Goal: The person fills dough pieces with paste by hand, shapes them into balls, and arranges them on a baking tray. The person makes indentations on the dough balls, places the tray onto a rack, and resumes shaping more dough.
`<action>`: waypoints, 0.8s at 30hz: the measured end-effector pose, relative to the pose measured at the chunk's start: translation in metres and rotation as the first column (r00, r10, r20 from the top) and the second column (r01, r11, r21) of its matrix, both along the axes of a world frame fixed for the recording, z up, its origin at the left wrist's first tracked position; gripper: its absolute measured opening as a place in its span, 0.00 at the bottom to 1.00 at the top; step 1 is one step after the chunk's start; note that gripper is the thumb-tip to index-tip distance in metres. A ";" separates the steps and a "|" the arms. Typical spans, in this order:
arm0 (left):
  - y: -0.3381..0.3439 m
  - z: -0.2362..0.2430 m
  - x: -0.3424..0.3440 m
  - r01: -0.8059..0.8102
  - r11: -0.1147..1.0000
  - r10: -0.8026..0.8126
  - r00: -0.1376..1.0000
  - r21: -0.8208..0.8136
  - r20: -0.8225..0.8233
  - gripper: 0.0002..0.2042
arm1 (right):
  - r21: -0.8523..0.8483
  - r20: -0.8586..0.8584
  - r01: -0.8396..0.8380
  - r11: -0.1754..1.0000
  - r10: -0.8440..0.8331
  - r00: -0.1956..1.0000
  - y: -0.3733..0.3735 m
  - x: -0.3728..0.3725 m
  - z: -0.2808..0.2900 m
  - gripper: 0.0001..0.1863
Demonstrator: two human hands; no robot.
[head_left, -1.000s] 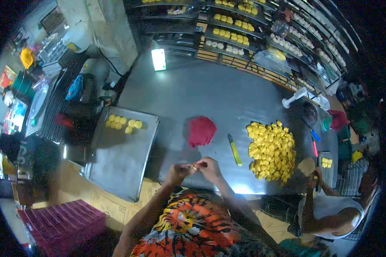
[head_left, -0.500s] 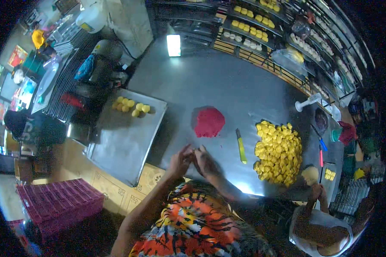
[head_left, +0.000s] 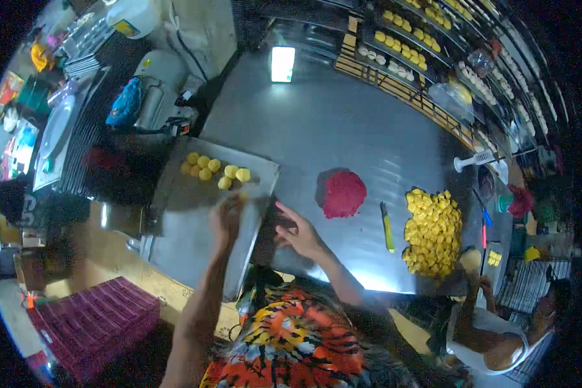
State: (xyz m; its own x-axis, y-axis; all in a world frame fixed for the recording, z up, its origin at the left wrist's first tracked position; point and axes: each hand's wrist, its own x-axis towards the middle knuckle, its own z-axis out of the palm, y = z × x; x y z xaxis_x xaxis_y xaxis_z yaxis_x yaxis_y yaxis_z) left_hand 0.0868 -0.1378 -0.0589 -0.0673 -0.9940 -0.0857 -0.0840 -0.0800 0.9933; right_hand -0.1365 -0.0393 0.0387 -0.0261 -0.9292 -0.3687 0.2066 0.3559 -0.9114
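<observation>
My left hand [head_left: 226, 218] is over the metal tray [head_left: 194, 239], smeared by motion, its fingers closed round a small yellowish dough ball [head_left: 241, 196] that shows only as a blur. Just beyond it, several yellow dough balls [head_left: 215, 169] sit grouped at the tray's far end. My right hand [head_left: 297, 233] hovers over the table edge beside the tray, fingers apart and holding nothing. Farther right on the grey table lies a flattened reddish-pink mound [head_left: 344, 194]. A knife [head_left: 387, 227] with a yellow-green handle lies between that mound and a big heap of yellow dough pieces [head_left: 433, 233].
Racks of trays with yellow and white pieces [head_left: 404, 48] stand at the far right. A lit lamp [head_left: 282, 63] is at the table's back. Purple crates [head_left: 97, 323] stand at lower left. Another person [head_left: 488, 330] works at the lower right.
My hands were together at the table's front edge. They have parted: the left has swung left over the tray, and the right has opened. The view has shifted left.
</observation>
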 end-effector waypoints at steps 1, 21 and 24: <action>-0.017 0.006 0.004 0.011 1.000 -0.008 0.995 -0.028 0.100 0.16 | 0.031 -0.018 -0.056 0.998 0.056 0.998 0.007 -0.011 -0.005 0.21; 0.037 0.039 -0.050 0.194 0.922 -0.005 0.873 -0.336 0.489 0.15 | -0.217 -0.935 0.193 0.957 -0.146 -0.324 0.211 -0.355 -0.085 0.16; 0.095 -0.015 -0.081 0.253 0.967 -0.243 0.943 -0.018 0.228 0.12 | -0.331 -0.793 0.034 0.943 -0.259 -0.552 0.205 -0.381 -0.098 0.10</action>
